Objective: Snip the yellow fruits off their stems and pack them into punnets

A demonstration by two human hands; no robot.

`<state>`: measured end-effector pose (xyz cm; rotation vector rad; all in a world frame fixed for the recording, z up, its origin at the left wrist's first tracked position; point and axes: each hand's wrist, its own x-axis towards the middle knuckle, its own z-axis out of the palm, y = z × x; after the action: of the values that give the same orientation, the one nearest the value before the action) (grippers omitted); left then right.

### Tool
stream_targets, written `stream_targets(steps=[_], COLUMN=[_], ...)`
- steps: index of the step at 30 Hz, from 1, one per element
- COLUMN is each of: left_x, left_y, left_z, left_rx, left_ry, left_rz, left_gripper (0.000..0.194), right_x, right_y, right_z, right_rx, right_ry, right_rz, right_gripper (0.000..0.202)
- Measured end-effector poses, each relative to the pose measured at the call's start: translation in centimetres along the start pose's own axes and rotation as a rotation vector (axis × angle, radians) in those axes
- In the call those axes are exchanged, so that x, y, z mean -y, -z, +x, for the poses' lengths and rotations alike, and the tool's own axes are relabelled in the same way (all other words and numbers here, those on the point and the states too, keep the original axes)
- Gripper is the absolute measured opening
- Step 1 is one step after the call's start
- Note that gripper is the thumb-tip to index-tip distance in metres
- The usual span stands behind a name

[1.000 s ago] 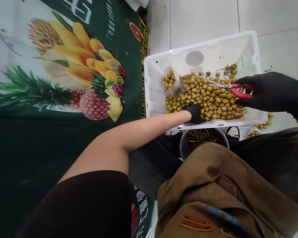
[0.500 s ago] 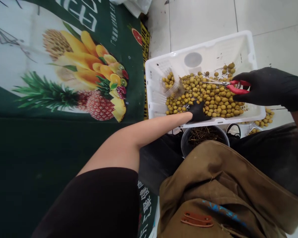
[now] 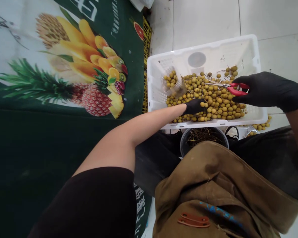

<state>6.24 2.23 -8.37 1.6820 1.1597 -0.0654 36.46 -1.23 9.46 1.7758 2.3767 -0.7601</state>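
My right hand [image 3: 265,87], in a black glove, is wrapped round the red handles of pruning shears [image 3: 234,88]. Their narrow metal blades point left over the longans [image 3: 220,102] heaped in a white plastic crate [image 3: 257,62]. In the heap's near left part is my gloved left hand [image 3: 194,106], closed, with a couple of longans showing at its fingertips. Any stem between those fingers is hidden. A clear plastic tub [image 3: 172,82] with longans in it leans inside the crate's left end, beyond my left hand.
Between my legs, against the crate's near side, stands a dark bucket [image 3: 182,145] of cut stems. More longans [image 3: 262,126] lie on the right, outside the crate. A printed green banner [image 3: 134,72] covers the left side, beside a yellow crate [image 3: 146,39]. Pale floor tiles [image 3: 206,19] stretch beyond.
My left hand has risen slightly out of the heap, with longans now visible at its fingertips. The shears stay in my right hand, almost unmoved. The view has shifted a little.
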Motion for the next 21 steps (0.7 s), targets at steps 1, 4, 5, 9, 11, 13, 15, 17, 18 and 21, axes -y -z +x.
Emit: stream_targets(steps=[1, 4, 5, 9, 11, 13, 15, 17, 18, 21], left_x=[0.1, -0.1, -0.2, -0.9, -1.4, -2.0, -2.5, -2.7, -2.6, -1.8], left_y=[1.0, 3.7, 4.4, 6.4, 7.7, 9.5, 12.0, 14.6, 15.6, 17.4], left_z=[-0.7, -3.2, -4.1, -6.5, -7.1, -7.1, -6.7, -5.9, -5.5, -4.1], left_rx=[0.035, 0.093, 0.088, 0.014, -0.052, -0.156, -0.295, -0.478, -0.565, -0.686], left_ry=[-0.001, -0.001, -0.005, -0.021, -0.017, -0.019, -0.011, 0.026, 0.062, 0.185], left_rz=[-0.071, -0.442, -0.553, -0.696, -0.721, -0.758, -0.751, -0.651, -0.582, -0.408], left_gripper=[0.039, 0.049, 0.050, 0.043, 0.042, 0.043, 0.045, 0.040, 0.033, 0.020], right_x=[-0.2, -0.3, -0.3, 0.8, 1.7, 2.4, 2.8, 2.9, 2.9, 2.8], right_y=[0.0, 0.2, 0.2, 0.6, 0.9, 1.1, 1.2, 1.2, 1.2, 1.1], right_z=[0.1, 0.5, 0.7, 1.2, 1.3, 1.4, 1.4, 1.5, 1.6, 1.8], right_rx=[0.005, 0.000, -0.004, 0.004, 0.036, 0.060, 0.062, 0.066, 0.074, 0.103], right_ry=[0.000, -0.006, -0.014, -0.054, -0.071, -0.091, -0.089, -0.078, -0.078, -0.106], right_rz=[-0.003, -0.015, -0.020, -0.034, -0.027, -0.025, -0.030, -0.030, -0.030, -0.051], right_gripper=[0.063, 0.064, 0.065, 0.065, 0.061, 0.056, 0.054, 0.052, 0.052, 0.053])
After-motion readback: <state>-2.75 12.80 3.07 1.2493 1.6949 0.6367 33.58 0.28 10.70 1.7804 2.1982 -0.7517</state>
